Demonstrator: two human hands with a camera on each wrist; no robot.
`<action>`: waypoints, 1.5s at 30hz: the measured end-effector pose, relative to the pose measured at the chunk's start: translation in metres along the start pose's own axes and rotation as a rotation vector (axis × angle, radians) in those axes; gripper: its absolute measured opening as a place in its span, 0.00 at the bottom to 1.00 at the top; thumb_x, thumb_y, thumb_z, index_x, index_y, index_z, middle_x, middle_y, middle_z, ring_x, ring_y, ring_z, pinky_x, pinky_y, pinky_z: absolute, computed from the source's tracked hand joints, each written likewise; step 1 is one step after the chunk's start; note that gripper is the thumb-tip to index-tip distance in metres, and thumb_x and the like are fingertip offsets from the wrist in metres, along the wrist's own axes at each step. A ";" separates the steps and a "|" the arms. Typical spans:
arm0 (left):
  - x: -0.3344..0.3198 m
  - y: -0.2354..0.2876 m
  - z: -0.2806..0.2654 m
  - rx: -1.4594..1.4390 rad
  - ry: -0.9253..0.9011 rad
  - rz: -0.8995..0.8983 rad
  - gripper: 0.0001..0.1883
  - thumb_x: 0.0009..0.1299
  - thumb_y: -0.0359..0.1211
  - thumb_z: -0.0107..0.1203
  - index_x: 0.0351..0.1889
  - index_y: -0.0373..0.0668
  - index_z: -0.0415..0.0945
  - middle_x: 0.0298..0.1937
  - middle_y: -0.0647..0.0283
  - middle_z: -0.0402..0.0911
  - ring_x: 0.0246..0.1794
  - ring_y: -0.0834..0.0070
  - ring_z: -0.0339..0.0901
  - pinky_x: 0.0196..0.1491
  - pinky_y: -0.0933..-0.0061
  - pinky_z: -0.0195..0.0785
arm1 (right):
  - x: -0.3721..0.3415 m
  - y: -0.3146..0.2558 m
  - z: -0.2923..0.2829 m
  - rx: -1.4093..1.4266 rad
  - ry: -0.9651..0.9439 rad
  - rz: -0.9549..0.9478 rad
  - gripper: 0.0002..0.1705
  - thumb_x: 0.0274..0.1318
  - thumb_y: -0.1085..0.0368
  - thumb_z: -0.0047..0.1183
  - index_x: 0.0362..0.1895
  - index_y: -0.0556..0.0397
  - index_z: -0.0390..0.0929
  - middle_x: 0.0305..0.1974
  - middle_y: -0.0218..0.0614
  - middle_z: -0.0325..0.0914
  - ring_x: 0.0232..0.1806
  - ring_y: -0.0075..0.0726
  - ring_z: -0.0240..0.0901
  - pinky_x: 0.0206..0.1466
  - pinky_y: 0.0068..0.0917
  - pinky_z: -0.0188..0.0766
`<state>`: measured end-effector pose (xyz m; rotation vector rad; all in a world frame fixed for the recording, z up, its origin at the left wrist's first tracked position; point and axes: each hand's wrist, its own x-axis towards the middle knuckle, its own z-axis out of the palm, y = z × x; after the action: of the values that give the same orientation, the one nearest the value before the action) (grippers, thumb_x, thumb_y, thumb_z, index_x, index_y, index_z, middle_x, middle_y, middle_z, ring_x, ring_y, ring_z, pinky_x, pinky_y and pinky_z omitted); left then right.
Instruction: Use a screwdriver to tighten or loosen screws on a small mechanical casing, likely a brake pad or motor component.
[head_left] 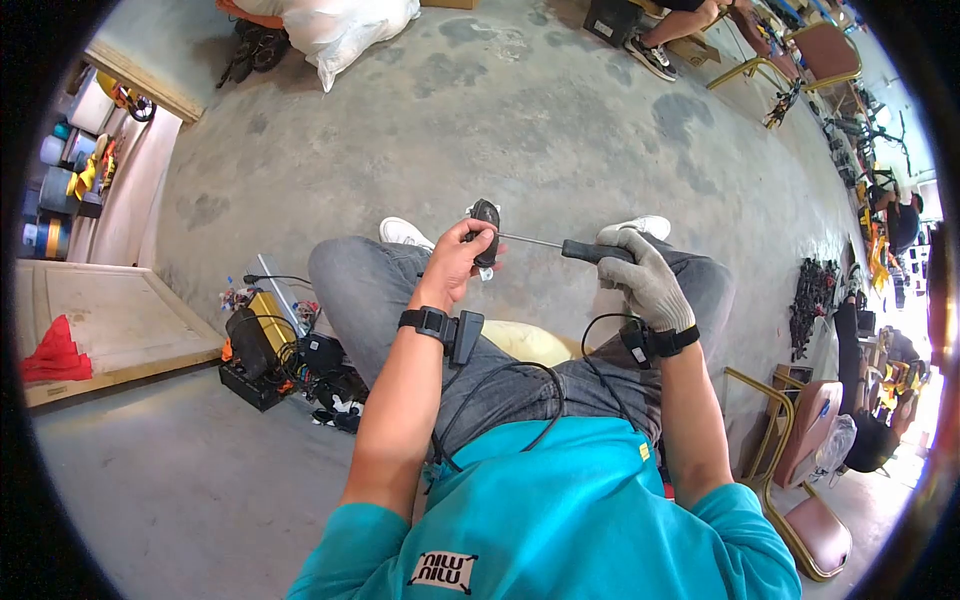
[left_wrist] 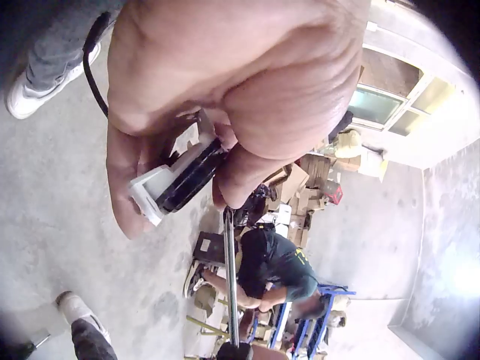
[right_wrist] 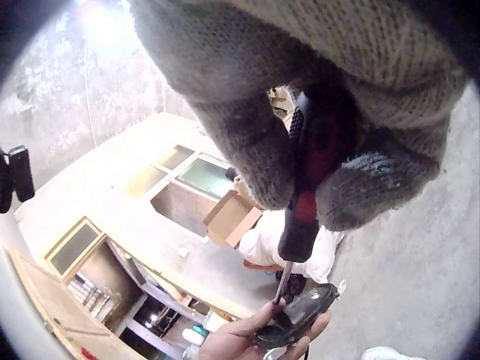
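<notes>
My bare left hand (head_left: 458,262) grips a small black part (head_left: 486,232) with white tabs at its ends, held upright over the floor between the knees. In the left wrist view the dark part (left_wrist: 193,176) sits between thumb and fingers. My gloved right hand (head_left: 645,280) holds a screwdriver by its black handle (head_left: 592,251). The shaft (head_left: 530,240) points left, its tip at the part beside the left thumb. In the right wrist view the gloved fingers (right_wrist: 352,187) wrap the black and red handle (right_wrist: 301,225); the exact contact of the tip is hidden.
Both legs are bent around the hands, white shoes (head_left: 405,234) beyond. Left lie tangled cables and a yellow-black device (head_left: 265,330), near a wooden panel (head_left: 120,310) with a red cloth. A chair (head_left: 812,430) stands at right. Another person's leg (head_left: 672,30) shows at the top.
</notes>
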<state>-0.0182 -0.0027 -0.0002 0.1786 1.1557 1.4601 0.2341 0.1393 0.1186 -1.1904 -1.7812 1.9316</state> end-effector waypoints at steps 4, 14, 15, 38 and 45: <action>0.002 -0.002 0.000 -0.001 0.023 0.007 0.06 0.77 0.33 0.57 0.46 0.42 0.77 0.45 0.62 0.80 0.47 0.65 0.84 0.45 0.58 0.85 | 0.000 0.001 -0.001 -0.006 -0.011 0.044 0.21 0.53 0.71 0.58 0.53 0.59 0.75 0.38 0.32 0.73 0.36 0.24 0.70 0.41 0.22 0.69; -0.002 0.003 0.003 -0.024 0.026 0.010 0.06 0.77 0.34 0.57 0.45 0.42 0.76 0.45 0.62 0.81 0.47 0.65 0.85 0.45 0.59 0.85 | -0.001 -0.003 0.001 0.013 -0.017 0.039 0.22 0.54 0.70 0.57 0.55 0.59 0.75 0.39 0.32 0.73 0.36 0.24 0.70 0.40 0.21 0.68; -0.001 0.002 0.002 -0.022 0.021 0.009 0.06 0.77 0.34 0.57 0.45 0.41 0.76 0.45 0.62 0.81 0.47 0.65 0.85 0.45 0.59 0.85 | -0.001 -0.005 0.002 0.013 -0.017 0.039 0.22 0.54 0.70 0.57 0.55 0.59 0.75 0.39 0.32 0.73 0.36 0.24 0.70 0.40 0.21 0.68; -0.002 0.004 0.003 -0.047 0.014 0.000 0.07 0.78 0.34 0.56 0.44 0.41 0.75 0.44 0.60 0.80 0.47 0.64 0.85 0.45 0.58 0.85 | -0.004 -0.007 0.005 -0.048 0.032 0.011 0.26 0.54 0.66 0.59 0.57 0.66 0.76 0.36 0.34 0.76 0.35 0.26 0.72 0.42 0.23 0.70; -0.001 0.004 0.003 0.001 0.022 -0.028 0.07 0.78 0.34 0.57 0.43 0.41 0.75 0.42 0.62 0.79 0.47 0.64 0.85 0.43 0.60 0.85 | -0.008 -0.014 0.010 -0.114 0.044 -0.046 0.26 0.55 0.66 0.59 0.57 0.67 0.75 0.36 0.36 0.77 0.36 0.28 0.74 0.44 0.25 0.72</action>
<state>-0.0185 -0.0013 0.0040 0.1471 1.1721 1.4400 0.2276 0.1298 0.1339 -1.2064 -1.9013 1.7863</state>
